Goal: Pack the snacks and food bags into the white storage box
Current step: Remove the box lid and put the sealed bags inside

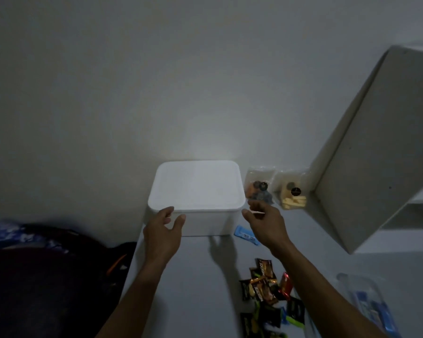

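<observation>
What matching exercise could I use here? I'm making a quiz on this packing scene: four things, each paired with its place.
Things:
1. white storage box
2. two clear food bags
3. blue wrapper
4. pile of dark snack packets

Places:
A. flat beside the box's near right corner
B. against the wall, lid on
C. near edge of the table, under the right forearm
D. upright, right of the box

Pairs: 1-B, 2-D, 3-A, 4-C

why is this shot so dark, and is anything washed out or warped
Head view: dim room, one bright pool of light blowing out the white storage box lid; hands cast shadows on the table; the wide-angle lens tilts the shelf unit; snack packets stay murky.
</observation>
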`<state>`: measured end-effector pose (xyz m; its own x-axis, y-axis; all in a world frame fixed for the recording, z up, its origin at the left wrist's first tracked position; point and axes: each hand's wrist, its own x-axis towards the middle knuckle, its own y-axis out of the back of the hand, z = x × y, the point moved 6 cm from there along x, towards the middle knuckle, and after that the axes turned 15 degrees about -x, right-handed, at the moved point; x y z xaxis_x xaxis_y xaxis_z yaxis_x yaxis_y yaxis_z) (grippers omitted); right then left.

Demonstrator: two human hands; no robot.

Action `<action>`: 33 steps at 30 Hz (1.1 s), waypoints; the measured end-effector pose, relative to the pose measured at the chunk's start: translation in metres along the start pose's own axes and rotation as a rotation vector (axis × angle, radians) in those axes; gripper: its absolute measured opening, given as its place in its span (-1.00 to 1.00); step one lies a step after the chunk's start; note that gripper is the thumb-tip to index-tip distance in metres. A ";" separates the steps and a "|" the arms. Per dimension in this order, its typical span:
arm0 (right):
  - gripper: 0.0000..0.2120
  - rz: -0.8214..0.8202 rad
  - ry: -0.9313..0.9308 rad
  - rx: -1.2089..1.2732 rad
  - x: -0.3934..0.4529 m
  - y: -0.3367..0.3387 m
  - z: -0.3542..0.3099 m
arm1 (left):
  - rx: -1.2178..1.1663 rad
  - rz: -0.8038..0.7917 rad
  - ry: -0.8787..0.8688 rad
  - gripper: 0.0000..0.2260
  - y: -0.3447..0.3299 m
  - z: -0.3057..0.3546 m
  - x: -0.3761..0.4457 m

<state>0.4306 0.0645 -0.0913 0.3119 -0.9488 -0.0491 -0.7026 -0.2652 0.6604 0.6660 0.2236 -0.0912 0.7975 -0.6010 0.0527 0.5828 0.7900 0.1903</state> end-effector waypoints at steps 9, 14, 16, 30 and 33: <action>-0.45 0.085 0.008 -0.076 0.079 -0.054 -0.004 | 0.209 0.022 -0.043 -0.46 0.000 -0.035 0.096; -0.38 0.063 -0.010 -0.135 0.108 -0.079 0.006 | 0.306 -0.018 0.043 -0.40 -0.013 -0.066 0.135; -0.38 0.050 -0.014 -0.122 0.115 -0.086 0.008 | 0.282 -0.019 0.024 -0.41 -0.017 -0.071 0.143; -0.33 0.131 -0.075 -0.041 0.124 -0.093 0.012 | 0.245 0.022 0.064 -0.37 -0.014 -0.070 0.156; -0.32 0.126 -0.076 -0.070 0.126 -0.089 0.008 | 0.218 0.012 0.053 -0.37 -0.012 -0.067 0.156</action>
<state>0.5271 -0.0328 -0.1622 0.1732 -0.9847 -0.0179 -0.6859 -0.1336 0.7153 0.7943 0.1283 -0.1509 0.8144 -0.5803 0.0061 0.5304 0.7486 0.3979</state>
